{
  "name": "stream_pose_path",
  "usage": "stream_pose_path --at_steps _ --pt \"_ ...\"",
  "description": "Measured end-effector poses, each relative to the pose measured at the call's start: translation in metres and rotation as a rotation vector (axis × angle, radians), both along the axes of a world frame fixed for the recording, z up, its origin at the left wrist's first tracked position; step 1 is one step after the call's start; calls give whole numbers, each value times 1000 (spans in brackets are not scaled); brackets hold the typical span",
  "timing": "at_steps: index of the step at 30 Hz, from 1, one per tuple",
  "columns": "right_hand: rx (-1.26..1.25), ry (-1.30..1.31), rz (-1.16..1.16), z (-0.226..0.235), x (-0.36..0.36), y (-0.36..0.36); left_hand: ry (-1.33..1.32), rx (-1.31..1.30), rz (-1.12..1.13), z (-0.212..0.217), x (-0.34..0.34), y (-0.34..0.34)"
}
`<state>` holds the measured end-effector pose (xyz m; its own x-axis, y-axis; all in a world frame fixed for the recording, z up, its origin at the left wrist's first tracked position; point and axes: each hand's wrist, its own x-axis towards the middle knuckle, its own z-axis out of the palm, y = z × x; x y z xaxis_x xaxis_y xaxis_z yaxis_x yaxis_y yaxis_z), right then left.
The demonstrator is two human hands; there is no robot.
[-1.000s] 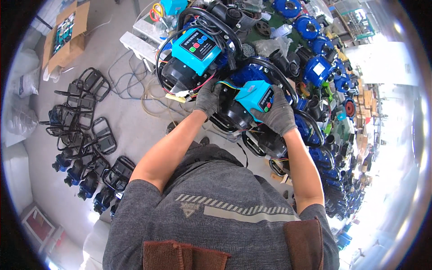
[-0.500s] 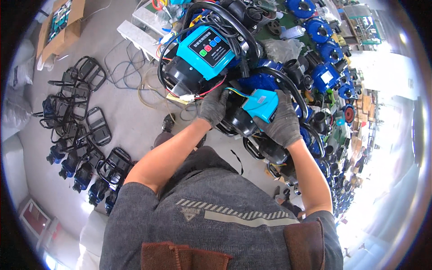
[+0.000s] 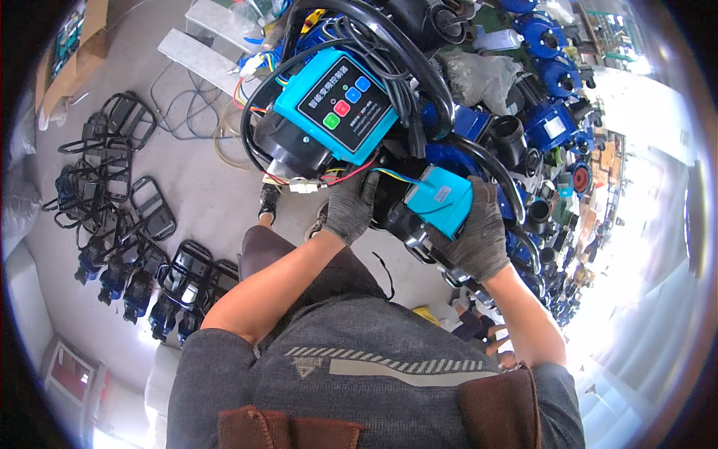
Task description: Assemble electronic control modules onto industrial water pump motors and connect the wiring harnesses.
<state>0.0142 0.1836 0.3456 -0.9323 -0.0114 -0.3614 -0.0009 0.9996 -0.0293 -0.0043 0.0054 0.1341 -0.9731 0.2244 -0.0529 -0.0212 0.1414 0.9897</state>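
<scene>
Turquoise control box [image 3: 440,199] sits by the black motor [image 3: 404,224] — your right hand [image 3: 479,236] clasps its right side; your left hand [image 3: 350,211] (pinching or not, I cannot tell) nears the coloured wires [image 3: 394,175].

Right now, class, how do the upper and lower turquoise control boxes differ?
The upper control box shows coloured buttons; the lower control box shows none. The upper looks larger than the lower. The right hand grips the lower, not the upper. Both are turquoise.

Tilted turquoise box [image 3: 440,199] over a black motor [image 3: 402,224], coloured wires [image 3: 396,175] at its upper-left corner
</scene>
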Motion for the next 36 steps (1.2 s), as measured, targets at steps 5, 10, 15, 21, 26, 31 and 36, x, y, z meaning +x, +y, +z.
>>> stream_pose_path --at_steps 5,10,15,21,26,31,36 --pt "77 -49 -37 -3 -9 -9 -180 147 44 -7 0 -2" --pt "38 7 -7 -3 -12 -9 -472 275 -10 -2 -4 -2" --pt "92 -38 -51 7 -12 -16 -308 159 -108 -14 -8 -9" --pt "-234 289 -309 31 53 3 132 -331 -439 -50 -22 -21" --pt "-884 662 -935 -39 166 -10 -513 127 -508 -47 -37 -21" --pt "-893 621 -1027 -118 207 -51 -779 266 -506 -28 -36 -21" --pt "-965 529 -927 -129 201 -61 -771 250 -393 -18 -29 -27"
